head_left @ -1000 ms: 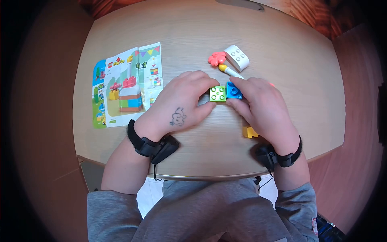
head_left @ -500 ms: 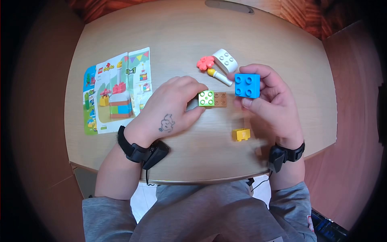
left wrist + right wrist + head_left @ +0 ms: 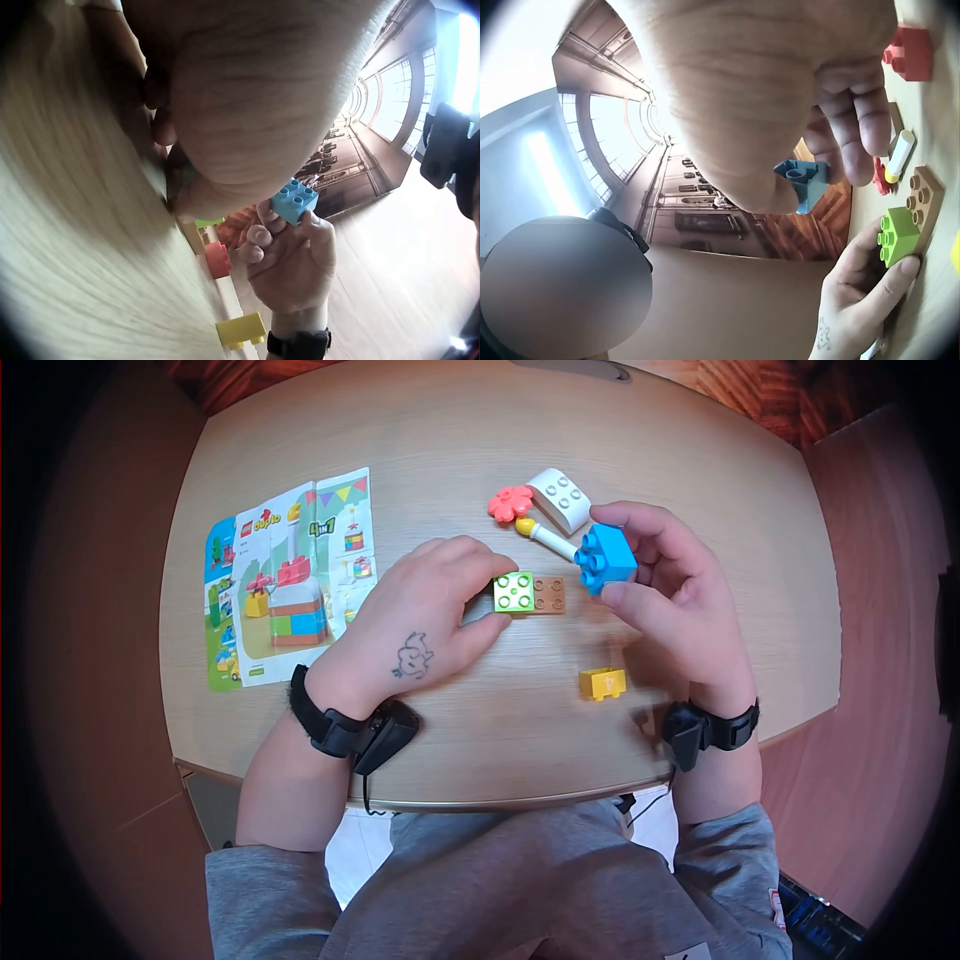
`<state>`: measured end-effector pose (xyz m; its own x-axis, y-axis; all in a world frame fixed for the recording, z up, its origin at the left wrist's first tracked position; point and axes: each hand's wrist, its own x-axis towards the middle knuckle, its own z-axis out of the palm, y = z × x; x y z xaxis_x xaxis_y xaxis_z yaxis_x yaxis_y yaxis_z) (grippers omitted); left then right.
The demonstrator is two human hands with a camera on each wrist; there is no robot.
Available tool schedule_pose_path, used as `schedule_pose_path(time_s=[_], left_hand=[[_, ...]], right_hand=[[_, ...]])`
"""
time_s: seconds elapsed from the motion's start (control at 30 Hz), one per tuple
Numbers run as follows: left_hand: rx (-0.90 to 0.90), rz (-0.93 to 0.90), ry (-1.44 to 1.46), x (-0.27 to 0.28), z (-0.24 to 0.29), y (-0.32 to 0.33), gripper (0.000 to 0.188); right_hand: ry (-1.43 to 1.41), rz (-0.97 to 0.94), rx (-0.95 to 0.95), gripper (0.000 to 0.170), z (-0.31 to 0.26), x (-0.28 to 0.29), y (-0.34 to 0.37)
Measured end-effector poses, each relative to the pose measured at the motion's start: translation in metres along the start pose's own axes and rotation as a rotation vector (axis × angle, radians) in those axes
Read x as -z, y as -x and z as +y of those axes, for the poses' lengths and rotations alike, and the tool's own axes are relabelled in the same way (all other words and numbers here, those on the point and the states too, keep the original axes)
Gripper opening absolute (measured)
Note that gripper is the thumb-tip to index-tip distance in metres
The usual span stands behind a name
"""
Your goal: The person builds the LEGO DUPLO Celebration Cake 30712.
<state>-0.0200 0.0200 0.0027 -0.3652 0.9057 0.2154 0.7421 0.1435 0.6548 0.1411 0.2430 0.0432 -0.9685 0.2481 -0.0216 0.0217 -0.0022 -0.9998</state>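
My left hand [image 3: 425,605] grips a lime green brick [image 3: 514,592] between thumb and fingers. The green brick sits on the left half of a brown plate [image 3: 549,595], whose right-half studs are bare. Raised to the right of them, a blue brick [image 3: 608,558] is pinched by my right hand [image 3: 672,575], thumb on the near side and fingers on the far side. Its studs face left in the head view, and the hollow underside of the blue brick [image 3: 810,184] shows in the right wrist view. The plate lies on the table.
A yellow piece [image 3: 602,683] lies nearer me. Beyond the hands are a white-and-yellow candle [image 3: 549,540], a coral flower [image 3: 510,503] and a white curved brick [image 3: 560,498]. A red brick [image 3: 911,54] shows in the right wrist view. An instruction leaflet [image 3: 290,580] lies left.
My right hand has lifted the blue brick from beside the green one, uncovering brown studs. It first turned the studs upward, then tilted them left. My left hand keeps its grip on the green brick.
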Motion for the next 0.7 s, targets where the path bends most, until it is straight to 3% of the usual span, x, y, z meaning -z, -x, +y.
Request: schedule_pose_path(time_s=[0.1, 0.17, 0.3, 0.37, 0.5, 0.57, 0.7], left_hand=[[-0.007, -0.003, -0.004, 0.001, 0.0, -0.001, 0.038], [0.001, -0.006, 0.009, 0.001, 0.001, -0.001, 0.038], [0.014, -0.017, 0.02, 0.001, 0.001, -0.001, 0.038], [-0.005, -0.014, 0.007, 0.001, 0.0, -0.001, 0.038], [0.008, -0.02, 0.013, 0.001, -0.001, -0.001, 0.038], [0.003, -0.02, 0.025, 0.002, 0.0, -0.001, 0.037], [-0.001, -0.015, 0.028, 0.001, 0.0, -0.001, 0.037]], right_hand=[[-0.059, -0.011, 0.026, 0.055, 0.001, -0.004, 0.0], [0.118, -0.015, 0.043, 0.046, 0.004, -0.004, 0.0], [0.207, 0.018, -0.05, 0.037, 0.004, -0.011, -0.001], [0.576, -0.045, 0.14, 0.033, 0.006, -0.012, -0.004], [0.392, -0.038, 0.1, 0.036, 0.016, -0.017, -0.005], [0.725, -0.027, 0.093, 0.034, 0.01, -0.018, -0.004], [0.926, -0.035, 0.167, 0.032, 0.012, -0.022, -0.005]])
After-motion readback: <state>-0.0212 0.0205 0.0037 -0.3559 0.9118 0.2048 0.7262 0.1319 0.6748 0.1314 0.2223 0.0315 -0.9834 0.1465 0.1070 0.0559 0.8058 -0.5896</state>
